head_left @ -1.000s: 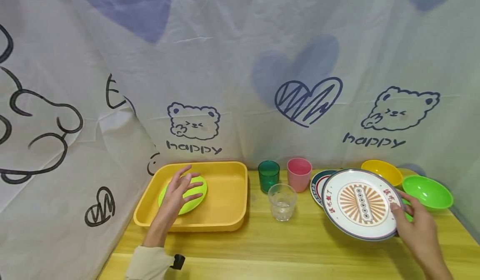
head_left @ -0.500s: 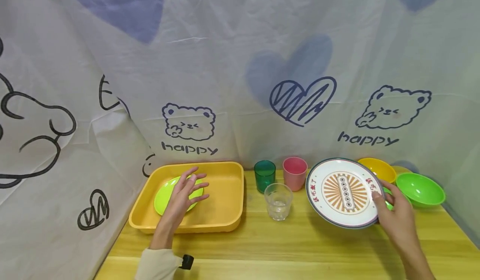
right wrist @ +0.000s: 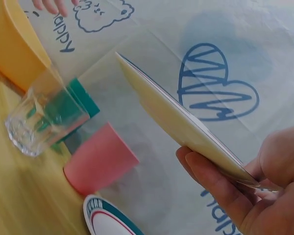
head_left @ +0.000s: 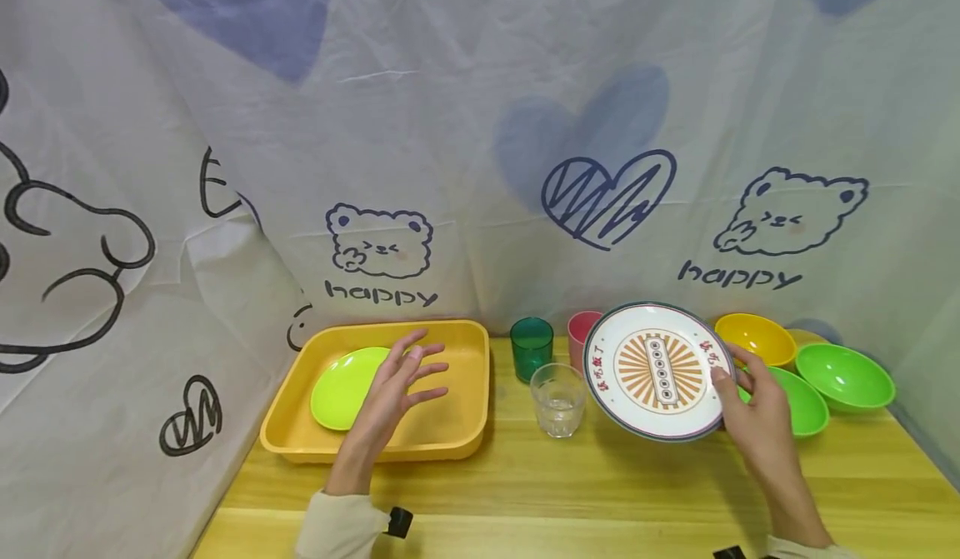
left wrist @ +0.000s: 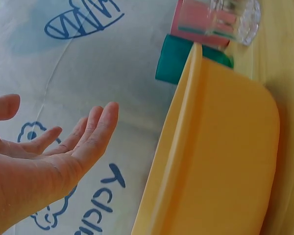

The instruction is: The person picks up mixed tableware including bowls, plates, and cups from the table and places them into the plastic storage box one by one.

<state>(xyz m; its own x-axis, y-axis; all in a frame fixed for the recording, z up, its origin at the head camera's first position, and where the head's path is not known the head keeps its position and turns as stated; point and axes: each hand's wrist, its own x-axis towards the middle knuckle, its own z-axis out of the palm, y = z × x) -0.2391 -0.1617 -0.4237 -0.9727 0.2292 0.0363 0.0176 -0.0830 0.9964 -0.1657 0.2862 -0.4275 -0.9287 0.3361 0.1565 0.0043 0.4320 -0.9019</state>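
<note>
My right hand (head_left: 757, 413) pinches the right rim of a white plate (head_left: 657, 371) with a dark edge and an orange sunburst print. Thumb on top and fingers beneath, it holds the plate tilted above the table, as the right wrist view also shows. My left hand (head_left: 393, 384) hovers over a yellow tray (head_left: 457, 392), fingers spread and holding nothing. Inside that tray lies a lime-green plate (head_left: 341, 392), partly covered by the left hand in the head view. Another plate (right wrist: 108, 220) with a teal rim shows low in the right wrist view.
Between tray and held plate stand a clear glass (head_left: 558, 405), a green cup (head_left: 532, 346) and a pink cup (head_left: 581, 330), partly hidden. At the right are a yellow bowl (head_left: 757, 338) and two green ones, one a bowl (head_left: 847, 376). A printed curtain (head_left: 450, 126) hangs behind.
The right hand has carried the plate leftward, uncovering more of the green dish on the right and now covering part of the pink cup. The left hand has shifted slightly right over the tray.
</note>
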